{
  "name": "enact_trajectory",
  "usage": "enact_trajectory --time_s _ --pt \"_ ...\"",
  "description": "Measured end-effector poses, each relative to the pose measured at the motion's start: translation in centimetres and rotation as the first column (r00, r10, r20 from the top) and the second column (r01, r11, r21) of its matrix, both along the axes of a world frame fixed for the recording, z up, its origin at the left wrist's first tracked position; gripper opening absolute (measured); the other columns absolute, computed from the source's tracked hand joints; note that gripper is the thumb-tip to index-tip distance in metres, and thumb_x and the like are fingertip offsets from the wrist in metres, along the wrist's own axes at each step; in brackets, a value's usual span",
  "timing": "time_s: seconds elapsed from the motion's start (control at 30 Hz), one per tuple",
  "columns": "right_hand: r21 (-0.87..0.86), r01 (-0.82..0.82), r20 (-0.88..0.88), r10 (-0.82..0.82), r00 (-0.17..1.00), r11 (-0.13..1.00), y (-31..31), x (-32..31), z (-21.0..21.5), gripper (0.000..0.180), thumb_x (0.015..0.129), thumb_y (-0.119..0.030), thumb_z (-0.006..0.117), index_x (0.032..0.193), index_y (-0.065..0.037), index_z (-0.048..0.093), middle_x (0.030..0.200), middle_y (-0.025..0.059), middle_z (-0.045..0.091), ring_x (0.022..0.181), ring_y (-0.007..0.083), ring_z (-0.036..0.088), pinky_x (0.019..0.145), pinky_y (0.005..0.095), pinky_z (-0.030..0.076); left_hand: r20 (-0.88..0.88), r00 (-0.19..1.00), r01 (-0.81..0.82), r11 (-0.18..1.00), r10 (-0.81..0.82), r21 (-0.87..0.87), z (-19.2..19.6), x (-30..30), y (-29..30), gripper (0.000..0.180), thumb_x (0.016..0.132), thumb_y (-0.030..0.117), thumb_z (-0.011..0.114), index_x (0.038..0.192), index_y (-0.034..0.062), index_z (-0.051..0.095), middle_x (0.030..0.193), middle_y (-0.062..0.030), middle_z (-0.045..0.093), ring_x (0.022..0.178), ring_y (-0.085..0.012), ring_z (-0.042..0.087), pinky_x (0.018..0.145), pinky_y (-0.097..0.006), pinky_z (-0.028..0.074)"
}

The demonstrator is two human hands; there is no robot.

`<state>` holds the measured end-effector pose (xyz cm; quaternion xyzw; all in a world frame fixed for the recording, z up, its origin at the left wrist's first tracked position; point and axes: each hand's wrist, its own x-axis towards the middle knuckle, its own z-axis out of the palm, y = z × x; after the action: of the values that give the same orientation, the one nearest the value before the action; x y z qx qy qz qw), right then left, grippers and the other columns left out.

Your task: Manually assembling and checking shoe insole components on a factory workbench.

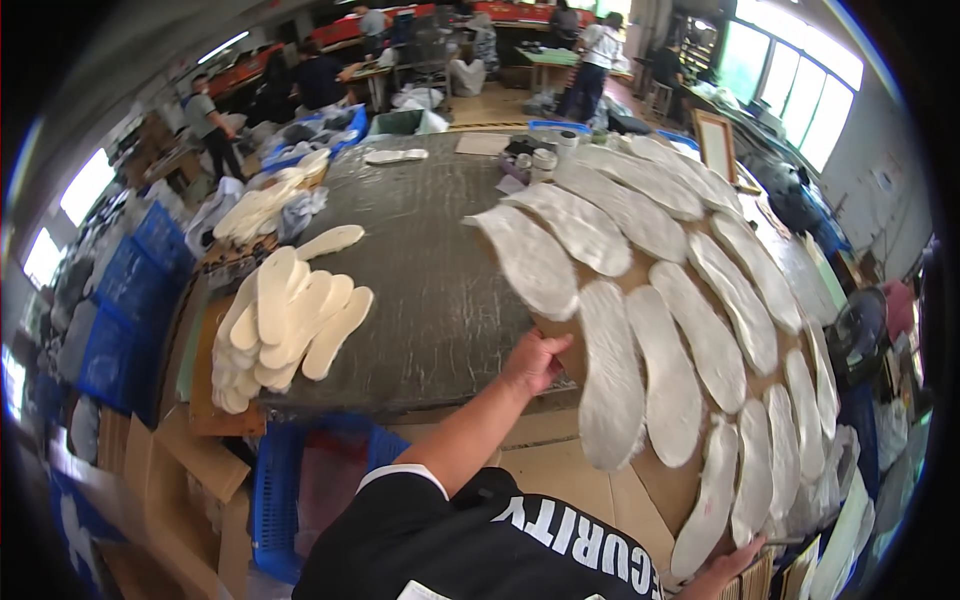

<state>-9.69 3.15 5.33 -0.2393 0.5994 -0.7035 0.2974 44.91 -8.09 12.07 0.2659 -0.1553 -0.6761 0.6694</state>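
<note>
Large white block letters run across the black shirt (450, 540) at the lower edge of my view; a faint reddish mark, too small for me to read, shows on one white piece at the near end of the brown board (672, 485). The board covers the bench's (430, 280) right side and juts past its near edge; rows of white, insole-shaped pieces (612, 390) lie spread over it. I see the left hand (543, 362) closed on the board's left edge, just above the bench's near edge; the right hand (728, 572) is at the board's near end, partly cut off, and I cannot tell how tight its grip is.

A pile of cream insoles (300, 310) sits at the bench's near left corner; another pile (265, 205) lies farther along the left edge; a single insole (396, 156) rests by the far edge; jars (543, 162) stand near the far right corner, just beside the board. Below the near edge, a blue crate (275, 500) and cardboard boxes (170, 500) crowd the floor; more blue crates (130, 280) stand beyond the left edge; past the far edge, several co-workers (600, 50) stand or sit among cluttered tables.
</note>
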Motion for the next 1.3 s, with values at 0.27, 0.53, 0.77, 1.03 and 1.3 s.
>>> enact_trajectory --time_s 0.27,0.53,0.77,1.03,1.3 --pt "-0.094 -0.354 0.374 0.363 0.854 0.931 -18.4 19.5 4.7 0.055 0.099 -0.038 0.042 0.133 0.005 0.044 0.134 0.0137 0.051 0.12 0.0247 0.052 0.102 0.0353 0.039 0.088 0.861 -0.497 0.865 0.501 -0.066 1.8 17.0 1.2 0.035 0.087 0.003 0.057 0.122 0.0061 0.053 0.117 -0.0063 0.06 0.105 -0.0218 0.059 0.09 -0.038 0.048" --pt "0.015 -0.455 0.278 0.434 0.857 0.89 -29.8 39.1 1.7 0.051 0.096 -0.037 0.05 0.113 0.01 0.058 0.109 0.0169 0.063 0.096 0.0261 0.061 0.086 0.0347 0.047 0.13 0.671 -0.734 0.679 0.73 -0.022 -1.1 32.0 1.7 0.034 0.091 0.005 0.054 0.125 0.0043 0.049 0.122 -0.0092 0.057 0.11 -0.0244 0.056 0.094 -0.041 0.046" --pt "0.133 -0.416 -0.095 0.43 0.898 0.899 -32.1 46.6 0.3 0.049 0.096 -0.039 0.049 0.084 0.007 0.06 0.075 0.0094 0.06 0.069 0.0176 0.053 0.067 0.0316 0.044 0.286 0.701 -0.712 0.622 0.653 0.325 -3.7 38.3 0.5 0.039 0.093 0.013 0.051 0.129 0.0023 0.044 0.125 -0.0139 0.053 0.11 -0.0303 0.055 0.089 -0.047 0.047" --pt "0.224 -0.403 -0.325 0.458 0.828 0.887 -34.3 49.1 0.8 0.043 0.096 -0.035 0.051 0.087 0.006 0.061 0.073 0.0068 0.056 0.069 0.0151 0.048 0.066 0.0296 0.042 0.268 0.741 -0.638 0.52 0.616 0.568 -7.6 40.4 -1.9 0.037 0.095 0.015 0.048 0.128 0.0012 0.042 0.124 -0.0149 0.054 0.11 -0.0329 0.055 0.091 -0.05 0.046" --pt "0.285 -0.412 -0.324 0.492 0.808 0.865 -35.2 50.2 1.3 0.036 0.096 -0.029 0.052 0.093 0.006 0.062 0.081 0.0079 0.061 0.075 0.0133 0.052 0.071 0.0284 0.043 0.212 0.776 -0.598 0.584 0.594 0.549 -11.0 41.9 -1.3 0.038 0.094 0.008 0.043 0.13 -0.0034 0.04 0.128 -0.0186 0.05 0.117 -0.0365 0.051 0.097 -0.054 0.043"
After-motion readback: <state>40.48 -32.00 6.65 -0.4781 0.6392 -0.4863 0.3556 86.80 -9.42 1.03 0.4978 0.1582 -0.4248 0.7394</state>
